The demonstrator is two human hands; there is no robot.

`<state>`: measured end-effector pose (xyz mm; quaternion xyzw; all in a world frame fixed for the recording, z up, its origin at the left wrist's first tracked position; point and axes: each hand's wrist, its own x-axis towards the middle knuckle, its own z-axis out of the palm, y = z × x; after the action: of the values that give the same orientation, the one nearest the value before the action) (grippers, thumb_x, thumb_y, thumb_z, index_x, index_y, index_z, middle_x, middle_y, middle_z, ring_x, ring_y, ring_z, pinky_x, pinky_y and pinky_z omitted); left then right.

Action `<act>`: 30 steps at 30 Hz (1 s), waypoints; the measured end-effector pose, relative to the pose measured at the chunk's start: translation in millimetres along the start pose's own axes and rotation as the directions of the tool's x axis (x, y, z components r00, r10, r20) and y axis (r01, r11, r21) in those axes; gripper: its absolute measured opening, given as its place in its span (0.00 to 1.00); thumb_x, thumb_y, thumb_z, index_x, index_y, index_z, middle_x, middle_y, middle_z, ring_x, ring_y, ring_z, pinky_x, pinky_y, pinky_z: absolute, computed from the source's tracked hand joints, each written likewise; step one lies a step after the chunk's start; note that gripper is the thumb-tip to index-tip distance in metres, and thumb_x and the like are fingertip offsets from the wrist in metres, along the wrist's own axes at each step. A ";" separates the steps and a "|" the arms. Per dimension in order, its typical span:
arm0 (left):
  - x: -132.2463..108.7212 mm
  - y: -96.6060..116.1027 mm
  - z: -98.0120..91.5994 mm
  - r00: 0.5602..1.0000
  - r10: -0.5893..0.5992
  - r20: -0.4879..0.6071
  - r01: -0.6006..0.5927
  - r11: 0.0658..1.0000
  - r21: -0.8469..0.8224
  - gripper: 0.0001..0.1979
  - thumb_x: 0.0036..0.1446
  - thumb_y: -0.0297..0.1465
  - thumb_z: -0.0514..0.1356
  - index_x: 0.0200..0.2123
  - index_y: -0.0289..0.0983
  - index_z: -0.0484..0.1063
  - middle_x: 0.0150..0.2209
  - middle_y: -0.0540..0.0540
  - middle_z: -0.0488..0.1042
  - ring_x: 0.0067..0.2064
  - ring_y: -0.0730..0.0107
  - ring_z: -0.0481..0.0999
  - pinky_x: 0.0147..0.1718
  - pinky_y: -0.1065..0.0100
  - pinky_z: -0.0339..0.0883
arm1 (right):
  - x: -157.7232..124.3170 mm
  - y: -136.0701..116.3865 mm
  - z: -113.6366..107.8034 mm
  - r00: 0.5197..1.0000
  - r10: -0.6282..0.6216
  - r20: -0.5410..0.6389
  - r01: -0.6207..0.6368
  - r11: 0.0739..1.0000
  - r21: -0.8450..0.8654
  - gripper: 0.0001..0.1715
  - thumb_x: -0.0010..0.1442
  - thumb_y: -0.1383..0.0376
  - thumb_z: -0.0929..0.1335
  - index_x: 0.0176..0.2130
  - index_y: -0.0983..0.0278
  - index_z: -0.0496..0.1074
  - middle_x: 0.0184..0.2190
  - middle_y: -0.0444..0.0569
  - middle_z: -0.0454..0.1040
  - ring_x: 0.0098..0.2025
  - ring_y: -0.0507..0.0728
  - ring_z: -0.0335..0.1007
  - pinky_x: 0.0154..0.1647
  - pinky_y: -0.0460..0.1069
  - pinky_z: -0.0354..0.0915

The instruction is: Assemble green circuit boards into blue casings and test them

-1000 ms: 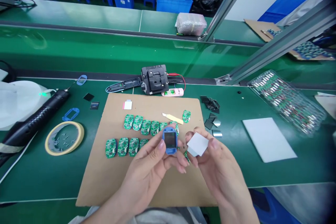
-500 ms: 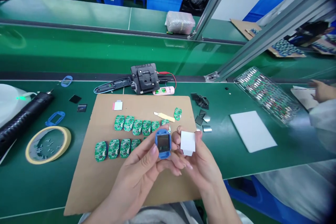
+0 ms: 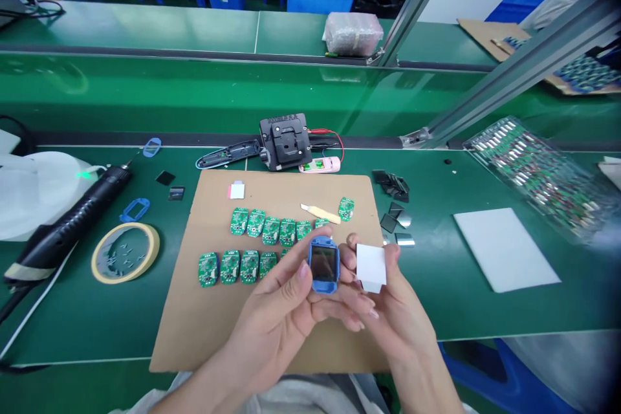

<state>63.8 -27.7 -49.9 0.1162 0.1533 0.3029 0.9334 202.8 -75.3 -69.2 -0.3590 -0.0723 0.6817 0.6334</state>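
Our left hand (image 3: 285,305) has its fingers closed on the blue case (image 3: 324,272), whose dark screen (image 3: 323,260) faces us, and our right hand (image 3: 398,312) has its fingers pinching the white square piece (image 3: 371,265) just beside it, both above the brown cardboard (image 3: 204,323) on the green tabletop (image 3: 431,187). Compared with one second ago, the white piece is no longer tilted but nearly straight, with its small tab (image 3: 373,287) downward, while we keep the case in the same grip.
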 end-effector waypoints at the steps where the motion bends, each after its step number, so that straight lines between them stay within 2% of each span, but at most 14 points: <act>1: 0.3 0.0 -0.3 1.000 0.002 0.005 -0.002 1.000 0.001 0.17 0.67 0.28 0.48 0.55 0.39 0.69 0.41 0.42 0.76 0.40 0.63 0.79 0.38 0.68 0.73 | 0.0 0.1 0.7 1.000 0.000 0.013 0.000 1.000 0.001 0.20 0.56 0.47 0.69 0.38 0.59 0.77 0.29 0.46 0.71 0.18 0.44 0.51 0.14 0.39 0.50; 6: 0.9 0.8 -0.7 0.999 0.026 0.030 -0.026 0.999 0.028 0.17 0.66 0.28 0.50 0.55 0.41 0.69 0.41 0.44 0.76 0.39 0.65 0.79 0.38 0.68 0.72 | -0.8 -1.0 2.5 0.995 0.005 0.098 -0.006 1.000 0.018 0.19 0.58 0.47 0.68 0.38 0.57 0.77 0.28 0.45 0.71 0.16 0.43 0.50 0.13 0.39 0.48; 14: -3.4 0.2 -2.4 1.000 0.011 0.027 -0.011 1.000 0.020 0.16 0.66 0.29 0.52 0.55 0.42 0.70 0.41 0.43 0.76 0.39 0.68 0.78 0.40 0.70 0.71 | -2.4 -1.6 3.8 0.999 -0.002 0.042 0.004 0.998 -0.055 0.21 0.56 0.44 0.68 0.36 0.58 0.75 0.25 0.43 0.69 0.14 0.43 0.43 0.13 0.41 0.49; 19: -2.0 0.0 -2.8 1.000 0.003 0.015 -0.003 1.000 0.018 0.16 0.65 0.31 0.54 0.54 0.39 0.70 0.41 0.44 0.76 0.38 0.68 0.78 0.39 0.70 0.71 | -1.8 -0.7 6.2 1.000 -0.002 0.031 0.004 0.998 -0.063 0.22 0.57 0.43 0.66 0.37 0.57 0.75 0.26 0.44 0.70 0.15 0.43 0.48 0.13 0.39 0.49; 26: -1.3 0.2 -3.5 1.000 0.001 0.017 -0.002 1.000 0.031 0.16 0.65 0.32 0.53 0.55 0.39 0.68 0.40 0.43 0.77 0.38 0.66 0.79 0.37 0.70 0.72 | -3.6 -0.8 7.4 0.996 0.052 0.074 -0.056 0.997 0.050 0.19 0.58 0.46 0.67 0.38 0.57 0.76 0.27 0.45 0.73 0.17 0.46 0.58 0.17 0.42 0.65; 30: -1.6 -0.6 -2.9 1.000 0.003 0.026 -0.004 0.999 0.032 0.16 0.66 0.31 0.51 0.55 0.38 0.67 0.40 0.42 0.77 0.38 0.66 0.79 0.37 0.69 0.72 | -3.3 -1.3 8.6 0.997 0.039 0.062 -0.043 0.998 0.052 0.20 0.58 0.46 0.68 0.38 0.58 0.76 0.27 0.45 0.73 0.16 0.45 0.56 0.16 0.42 0.65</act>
<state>61.8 -28.8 -52.5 0.1353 0.1458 0.3006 0.9328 198.7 -75.0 -60.9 -0.3224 -0.0658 0.7068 0.6262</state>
